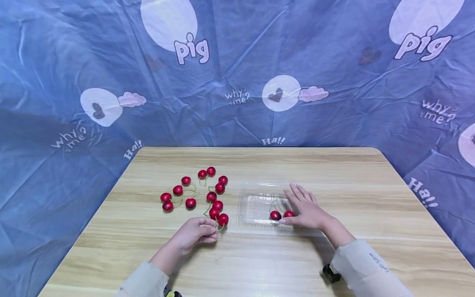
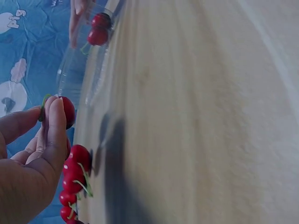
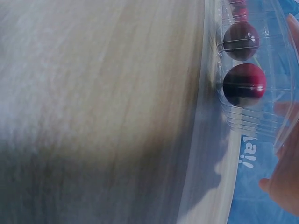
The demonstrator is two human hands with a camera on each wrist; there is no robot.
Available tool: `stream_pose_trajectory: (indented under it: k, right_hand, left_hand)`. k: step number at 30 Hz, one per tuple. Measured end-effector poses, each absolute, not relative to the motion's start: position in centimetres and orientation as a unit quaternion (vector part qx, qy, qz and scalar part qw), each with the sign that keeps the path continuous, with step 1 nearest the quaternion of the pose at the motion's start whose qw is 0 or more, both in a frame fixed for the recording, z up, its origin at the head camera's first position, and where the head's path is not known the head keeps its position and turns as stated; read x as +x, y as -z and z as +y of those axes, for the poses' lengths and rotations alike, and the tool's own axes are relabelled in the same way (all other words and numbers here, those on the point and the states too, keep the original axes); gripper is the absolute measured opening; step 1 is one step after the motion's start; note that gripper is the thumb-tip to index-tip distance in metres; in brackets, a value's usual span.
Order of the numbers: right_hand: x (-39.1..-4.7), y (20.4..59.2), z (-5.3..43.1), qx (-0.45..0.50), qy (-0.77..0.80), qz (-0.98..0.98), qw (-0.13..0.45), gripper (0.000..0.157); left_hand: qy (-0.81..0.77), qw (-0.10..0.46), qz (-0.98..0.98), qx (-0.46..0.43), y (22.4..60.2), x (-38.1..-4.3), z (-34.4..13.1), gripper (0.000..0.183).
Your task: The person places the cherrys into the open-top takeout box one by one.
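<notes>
The left hand [image 1: 197, 233] pinches a cherry [image 1: 223, 219] by its stem, left of the clear box [image 1: 256, 207]. The right hand [image 1: 306, 209], fingers spread, touches the box's right side; two cherries [image 1: 275, 215] lie inside. Loose cherries [image 1: 191, 203] lie on the left hand's far side.

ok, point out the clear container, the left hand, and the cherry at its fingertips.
Clear container [image 1: 255, 207]: head view, bare floor, left part.
Left hand [image 1: 195, 234]: head view, middle of the hand.
Cherry [image 2: 69, 111]: left wrist view, red side showing past the fingers.
</notes>
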State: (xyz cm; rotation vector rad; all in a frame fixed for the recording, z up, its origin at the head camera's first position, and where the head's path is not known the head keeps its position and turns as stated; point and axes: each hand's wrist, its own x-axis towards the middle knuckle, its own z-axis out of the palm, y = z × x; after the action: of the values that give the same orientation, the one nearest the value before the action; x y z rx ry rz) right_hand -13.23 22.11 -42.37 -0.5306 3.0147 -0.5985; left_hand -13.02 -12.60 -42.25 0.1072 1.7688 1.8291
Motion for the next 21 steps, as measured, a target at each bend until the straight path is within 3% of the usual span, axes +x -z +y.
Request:
stream_pose_trajectory:
  k: [13, 21]
  right_hand:
    - [-13.2, 42.4, 22.3, -0.167, 0.193, 0.967, 0.015, 0.097]
    - [-13.1, 42.2, 22.3, -0.171, 0.195, 0.966, 0.012, 0.096]
  left_hand:
    - [-0.698, 0.285, 0.648, 0.107, 40.3, -13.4, -11.2, 0.03]
    - [-0.683, 0.294, 0.664, 0.082, 39.9, -13.8, -9.4, 0.03]
